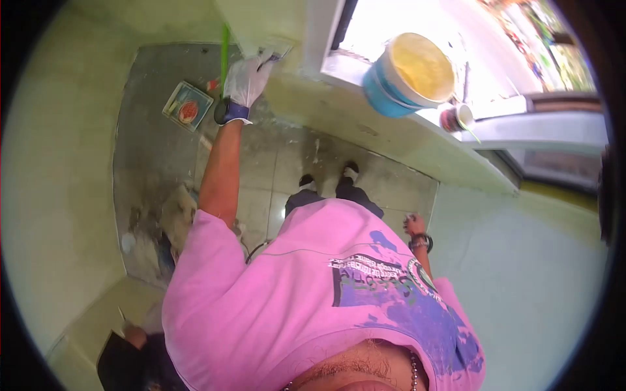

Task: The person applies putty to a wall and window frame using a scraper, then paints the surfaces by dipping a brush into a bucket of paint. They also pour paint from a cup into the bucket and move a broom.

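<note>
My left hand (245, 81), in a whitish glove with a dark cuff, reaches to the pale green wall. Its fingers are closed on a small flat tool (278, 56), whose tip is at the wall surface; its exact kind is unclear. A bright green strip (225, 55) stands just beside the glove. Low by my right side, my right hand (413, 225) is bare, with dark bands at the wrist. Its fingers are curled, and what they hold, if anything, is too small to name.
A blue bucket (386, 88) with yellowish contents and a small cup (456, 118) with a green stick stand on the window ledge. A tray (188, 105) with a reddish item lies on the stained floor. At lower left, another person's hand (135, 336) shows.
</note>
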{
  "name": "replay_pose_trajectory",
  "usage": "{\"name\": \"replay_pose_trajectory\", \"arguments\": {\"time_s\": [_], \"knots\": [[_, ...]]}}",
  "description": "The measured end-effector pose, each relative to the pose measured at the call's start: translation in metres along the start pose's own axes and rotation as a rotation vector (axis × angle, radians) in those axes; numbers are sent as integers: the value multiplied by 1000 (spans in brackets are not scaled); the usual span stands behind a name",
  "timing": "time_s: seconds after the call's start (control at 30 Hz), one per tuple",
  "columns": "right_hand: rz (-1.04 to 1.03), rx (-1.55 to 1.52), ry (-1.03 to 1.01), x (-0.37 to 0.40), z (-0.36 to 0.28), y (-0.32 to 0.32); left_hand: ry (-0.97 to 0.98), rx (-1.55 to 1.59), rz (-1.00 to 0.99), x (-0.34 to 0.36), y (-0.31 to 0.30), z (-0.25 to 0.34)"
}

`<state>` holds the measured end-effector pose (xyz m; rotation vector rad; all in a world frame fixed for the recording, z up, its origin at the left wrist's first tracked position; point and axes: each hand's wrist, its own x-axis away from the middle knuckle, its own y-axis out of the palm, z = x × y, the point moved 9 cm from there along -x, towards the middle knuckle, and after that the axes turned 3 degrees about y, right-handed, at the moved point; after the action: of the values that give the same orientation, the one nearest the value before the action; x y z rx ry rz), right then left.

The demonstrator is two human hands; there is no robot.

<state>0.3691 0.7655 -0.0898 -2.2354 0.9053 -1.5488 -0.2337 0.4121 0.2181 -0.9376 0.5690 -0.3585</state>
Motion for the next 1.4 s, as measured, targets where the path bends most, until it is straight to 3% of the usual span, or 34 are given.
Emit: {"name": "replay_pose_trajectory", "arguments": {"time_s": [0.07, 0.13, 0.17, 0.3, 0.37, 0.5, 0.53, 0.6, 0.67, 0.73, 0.8, 0.93, 1.07, 1.13, 1.2, 1.23, 1.33, 1.4], "knots": [[4, 74, -6, 3, 23, -4, -34, 181, 128, 13, -32, 12], [-12, 22, 28, -1, 51, -5, -38, 292, 242, 22, -28, 8], [-8, 76, 50, 10, 45, -7, -7, 352, 313, 30, 8, -20], [-2, 213, 42, 38, 25, -17, -372, -56, -308, 60, 166, -92], [18, 201, 64, 30, 25, -25, -322, -46, -277, 68, 204, -119], [29, 39, 89, -9, 50, -31, -294, -149, -271, 29, 122, -70], [11, 22, 120, -5, 42, -30, -213, 100, -51, 19, 62, -36], [22, 14, 75, 4, 20, -22, -106, 202, 155, 18, 7, -10], [-16, -2, 59, 3, 15, -12, -127, 237, 208, 26, -9, 2], [-19, -8, 44, 13, -2, -2, -179, 249, 257, 39, 29, -23], [-12, 71, 30, 15, -7, 4, -253, 55, -68, 49, 119, -49], [-21, 72, 30, 9, 0, -5, -333, -50, -277, 90, 230, -123], [-15, 63, 49, -1, -2, -11, -315, 52, -227, 89, 157, -81], [-15, 54, 61, -1, -1, -6, -217, 107, 115, 79, 98, -55], [-3, 22, 75, 1, 2, -2, -420, 860, 120, 73, 82, -51], [-27, -14, 44, -4, 6, 1, -423, 1251, 112, 69, 67, -28], [-48, 3, -14, 5, 8, 3, -304, 1314, 91, 61, 75, -25], [-35, 100, -19, 20, 9, -3, -436, 1232, -102, 68, 126, -47]]}}
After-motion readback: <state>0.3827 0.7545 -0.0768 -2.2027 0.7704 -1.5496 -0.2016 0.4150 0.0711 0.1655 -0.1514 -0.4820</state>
